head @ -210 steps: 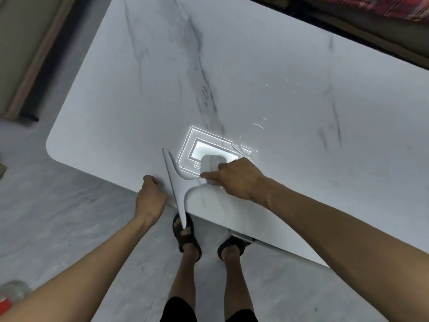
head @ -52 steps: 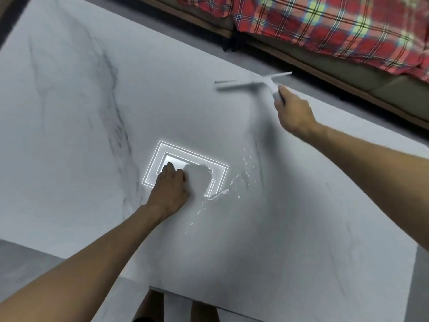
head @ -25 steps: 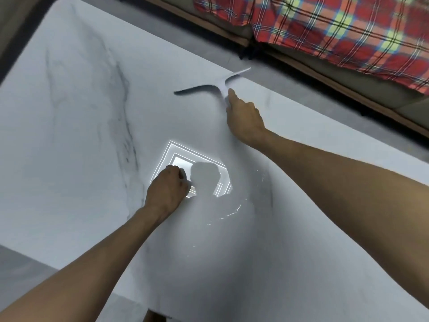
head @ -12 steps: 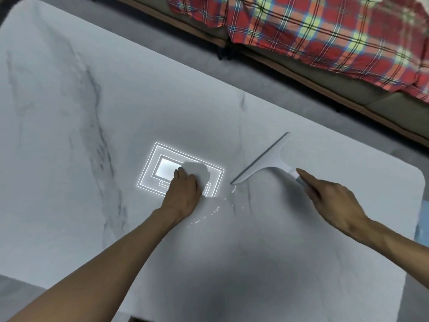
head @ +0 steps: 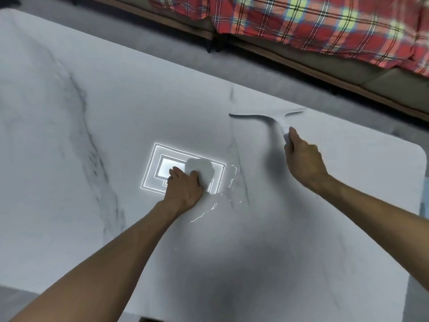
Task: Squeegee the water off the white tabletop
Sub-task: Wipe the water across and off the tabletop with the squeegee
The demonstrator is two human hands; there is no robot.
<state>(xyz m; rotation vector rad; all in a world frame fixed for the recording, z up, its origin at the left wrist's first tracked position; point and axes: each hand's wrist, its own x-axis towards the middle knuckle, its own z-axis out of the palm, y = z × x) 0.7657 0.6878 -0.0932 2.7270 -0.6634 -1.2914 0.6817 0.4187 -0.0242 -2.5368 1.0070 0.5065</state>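
Nearest you, the white tabletop (head: 69, 163) runs out from under both forearms, its marble veining grey on the left. Your left hand (head: 185, 189) rests knuckles-up on the middle of it, fingers folded under; whether anything sits beneath them cannot be told. It overlaps the bright reflection of a ceiling light (head: 149, 173). Just to its right lies the water (head: 228, 188), thin glinting streaks and a small pool trailing back toward the near edge.

Further out and well apart from the left, your right hand (head: 304, 159) is wrapped round the handle of the squeegee (head: 267, 117), index finger laid along the stem. The blade lies crosswise close to the far edge of the table, beyond the water (it is motion-blurred, so you cannot say whether the rubber is down on the surface or just above it). Past the edge is a strip of grey floor (head: 162, 47), then a plaid blanket (head: 301, 24) over a low seat.

This looks like the top of a stroke: blade set behind the water, the pull toward you not yet made. The next move calls for seating the rubber flat with even pressure, then drawing it straight through the streaks to the near edge. Mind your left hand, which sits close beside the wet patch and may need lifting clear
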